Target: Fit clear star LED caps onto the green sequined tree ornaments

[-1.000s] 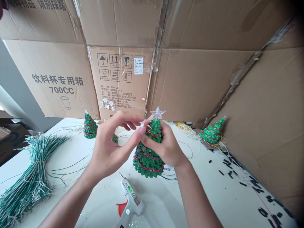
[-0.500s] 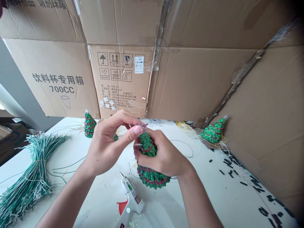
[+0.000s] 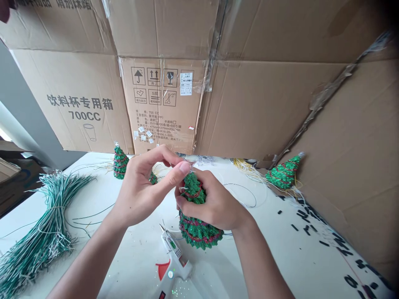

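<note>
My right hand (image 3: 215, 199) is wrapped round the upper part of a glittery green miniature Christmas tree (image 3: 201, 232) with red garland bands. At the tree's tip, my left hand (image 3: 149, 182) pinches a small clear, shiny star-like piece (image 3: 189, 162) between thumb and forefinger; fingers cover most of it. The piece sits at or just above the tip, and I cannot tell whether it is fixed there. Below the hands, a white glue gun (image 3: 173, 257) with a red trigger lies on the table, its nozzle pointing away from me.
A bundle of green and white wires (image 3: 51, 224) covers the table's left. Other small trees stand at the back left (image 3: 120, 162) and lean at the right (image 3: 284, 172). Yellow wires (image 3: 243, 165) and black scraps (image 3: 311, 228) lie about. Cardboard boxes (image 3: 249, 108) wall the back.
My hands stay at the tree's tip, with the left fingers still pinching the clear piece. The whole view has shifted slightly, moving the background a little to the right.
</note>
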